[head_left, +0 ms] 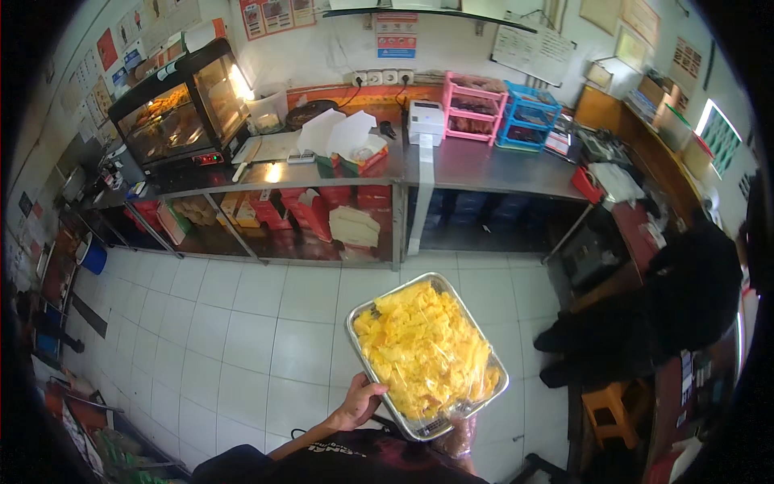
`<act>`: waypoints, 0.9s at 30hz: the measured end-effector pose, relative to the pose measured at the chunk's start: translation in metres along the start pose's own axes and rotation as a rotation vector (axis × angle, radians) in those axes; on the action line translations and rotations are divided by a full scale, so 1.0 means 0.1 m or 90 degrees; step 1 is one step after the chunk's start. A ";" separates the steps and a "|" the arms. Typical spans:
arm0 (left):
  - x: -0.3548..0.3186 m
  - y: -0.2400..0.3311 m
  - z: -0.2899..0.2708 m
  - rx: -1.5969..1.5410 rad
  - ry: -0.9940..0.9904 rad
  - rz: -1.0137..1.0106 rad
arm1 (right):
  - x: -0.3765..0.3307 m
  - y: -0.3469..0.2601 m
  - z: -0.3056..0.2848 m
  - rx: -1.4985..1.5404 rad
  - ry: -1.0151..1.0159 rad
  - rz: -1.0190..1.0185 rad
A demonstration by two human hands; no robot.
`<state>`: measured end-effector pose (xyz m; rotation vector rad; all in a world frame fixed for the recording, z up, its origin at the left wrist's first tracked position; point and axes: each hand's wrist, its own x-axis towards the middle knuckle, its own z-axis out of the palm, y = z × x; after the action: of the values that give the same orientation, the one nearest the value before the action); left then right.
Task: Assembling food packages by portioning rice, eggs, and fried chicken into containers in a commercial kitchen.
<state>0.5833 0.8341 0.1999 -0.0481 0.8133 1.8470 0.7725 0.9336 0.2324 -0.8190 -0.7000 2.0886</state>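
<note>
I carry a rectangular metal tray [360,311] heaped with yellow food pieces [425,349] over a white tiled floor. My left hand [355,403] grips the tray's near left edge with the thumb on the rim. My right hand [457,436], in a clear plastic glove, holds the tray's near right corner from below and is mostly hidden by it.
A steel counter [484,168] runs along the far wall with a glass warming cabinet [179,105], white paper boxes [337,133], a small white printer [426,122] and pink and blue racks [500,109]. A person in dark clothes [673,310] crouches at the right beside an orange stool [611,411].
</note>
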 end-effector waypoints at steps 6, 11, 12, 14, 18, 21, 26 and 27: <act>1.08 -0.44 -0.26 0.034 -0.063 0.085 | 1.33 0.30 -0.77 -0.057 -0.044 -0.057; 2.62 -0.10 -0.28 0.157 -0.137 0.153 | 3.22 0.68 -0.93 0.058 -0.148 -0.076; 2.91 0.06 -0.18 0.166 -0.153 0.150 | 3.59 0.58 -0.75 0.105 -0.161 -0.077; 3.57 0.61 0.04 0.186 -0.177 0.132 | 4.36 0.23 -0.28 0.020 -0.202 -0.137; 4.59 1.95 0.26 0.436 -0.073 0.285 | 6.32 -0.08 0.76 -0.015 -0.254 -0.113; 4.43 3.15 0.37 0.469 -0.073 0.490 | 7.33 -0.28 1.81 -0.036 -0.293 -0.170; 4.60 3.90 -0.66 0.349 0.175 0.556 | 8.75 0.14 2.40 -0.046 -0.364 -0.109; 4.59 4.03 -0.87 0.332 0.270 0.591 | 8.95 0.21 2.55 -0.043 -0.373 -0.079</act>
<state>0.0182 1.0775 0.1560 0.3323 1.8126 2.4349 0.1307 1.5945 0.0994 -0.1736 -1.1014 2.2079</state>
